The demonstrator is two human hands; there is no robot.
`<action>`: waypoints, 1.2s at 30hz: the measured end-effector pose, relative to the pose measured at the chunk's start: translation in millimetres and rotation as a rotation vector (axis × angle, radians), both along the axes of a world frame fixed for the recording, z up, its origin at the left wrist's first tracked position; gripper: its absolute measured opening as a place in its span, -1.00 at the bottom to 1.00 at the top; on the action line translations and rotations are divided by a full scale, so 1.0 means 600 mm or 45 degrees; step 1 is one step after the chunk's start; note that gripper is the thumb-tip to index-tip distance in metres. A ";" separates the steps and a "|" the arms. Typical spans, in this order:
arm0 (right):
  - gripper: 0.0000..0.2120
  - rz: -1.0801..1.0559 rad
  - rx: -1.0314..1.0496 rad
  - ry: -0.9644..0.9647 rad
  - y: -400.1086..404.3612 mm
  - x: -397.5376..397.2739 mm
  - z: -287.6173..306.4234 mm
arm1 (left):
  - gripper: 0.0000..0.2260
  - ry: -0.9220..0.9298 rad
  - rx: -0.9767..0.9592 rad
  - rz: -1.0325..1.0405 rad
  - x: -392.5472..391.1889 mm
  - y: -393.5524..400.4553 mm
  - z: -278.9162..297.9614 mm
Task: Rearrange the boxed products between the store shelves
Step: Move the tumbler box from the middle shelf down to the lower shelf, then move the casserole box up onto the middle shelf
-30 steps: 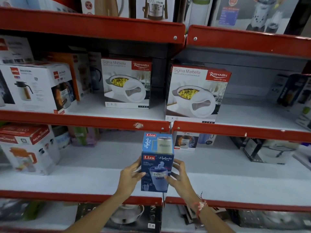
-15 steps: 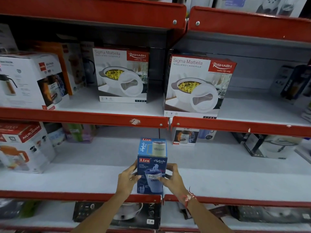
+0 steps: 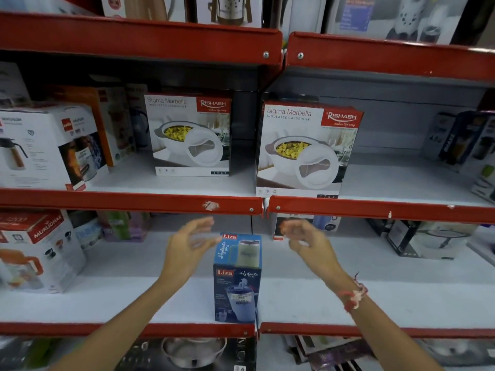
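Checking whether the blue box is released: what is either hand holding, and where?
Nothing. The left hand and right hand are open, clear of the blue Liza box standing on the shelf.

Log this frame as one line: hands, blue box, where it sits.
left hand: open, off box | right hand: open, off box | blue box: upright, front edge of lower shelf | step: box placed

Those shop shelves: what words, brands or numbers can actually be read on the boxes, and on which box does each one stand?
"Liza", "Hydrate Pro": small blue jug box at the lower shelf's front edge.
"Sigma Marbella", "INSULATED CASSEROLE", "RISHABH", "1700": right white casserole box.
"Sigma Marbella", "RISHABH": left white casserole box; its smaller print is blurred.
"MURLIDHAR": red-topped white jug box.
Price sticker on the blue box, flask boxes at the left, top-shelf boxes: too blurred to read.
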State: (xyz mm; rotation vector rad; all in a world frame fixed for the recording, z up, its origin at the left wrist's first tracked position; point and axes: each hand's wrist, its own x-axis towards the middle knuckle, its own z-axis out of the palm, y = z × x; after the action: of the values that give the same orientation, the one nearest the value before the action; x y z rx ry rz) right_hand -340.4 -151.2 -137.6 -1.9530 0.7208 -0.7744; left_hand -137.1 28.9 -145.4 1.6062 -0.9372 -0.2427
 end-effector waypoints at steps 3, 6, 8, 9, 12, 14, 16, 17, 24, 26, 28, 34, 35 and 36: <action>-0.74 -0.102 -0.156 -0.205 -0.017 -0.001 0.081 | -0.60 -0.088 -0.180 0.001 -0.005 -0.056 0.076; -0.75 -0.204 -0.284 -0.397 -0.047 0.003 0.146 | -0.63 -0.139 -0.311 0.019 -0.010 -0.121 0.139; -0.71 -0.321 -0.307 -0.507 -0.074 0.008 0.173 | -0.59 -0.151 -0.373 0.040 -0.013 -0.159 0.166; -0.66 -0.395 -0.310 -0.549 -0.087 0.011 0.182 | -0.56 -0.144 -0.389 0.055 -0.012 -0.176 0.175; -0.47 -0.626 -0.344 -0.539 -0.119 0.018 0.176 | -0.43 -0.073 -0.329 0.071 -0.006 -0.210 0.167; -0.31 -0.685 -0.337 -0.427 -0.134 0.017 0.151 | -0.35 -0.032 -0.199 0.046 -0.001 -0.220 0.147; -0.17 -0.624 -0.153 -0.342 -0.154 0.022 0.142 | -0.33 0.000 -0.055 0.024 0.009 -0.240 0.144; -0.14 -0.550 -0.036 -0.345 -0.157 0.023 0.136 | -0.36 0.017 -0.013 -0.030 0.011 -0.241 0.141; -0.49 -0.286 0.009 -0.494 -0.212 0.030 0.164 | -0.51 -0.068 -0.143 -0.115 0.020 -0.276 0.188; -0.50 -0.271 -0.019 -0.518 -0.204 0.025 0.170 | -0.51 -0.084 -0.187 -0.115 0.023 -0.260 0.192; -0.50 -0.257 -0.028 -0.548 -0.191 0.017 0.185 | -0.52 -0.061 -0.246 -0.133 0.024 -0.240 0.203; -0.46 -0.229 -0.057 -0.621 -0.109 0.000 0.221 | -0.62 -0.004 -0.319 -0.150 0.017 -0.154 0.234; -0.46 -0.230 -0.061 -0.628 -0.093 -0.003 0.228 | -0.65 0.014 -0.326 -0.164 0.014 -0.137 0.239; -0.47 -0.231 -0.062 -0.631 -0.076 -0.008 0.234 | -0.68 0.025 -0.327 -0.179 0.011 -0.118 0.243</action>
State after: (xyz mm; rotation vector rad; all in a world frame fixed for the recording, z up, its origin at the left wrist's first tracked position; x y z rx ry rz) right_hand -345.3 -196.7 2.9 -1.6503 0.5799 -1.3368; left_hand -130.6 -41.8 0.6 1.3032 -1.0240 -0.2252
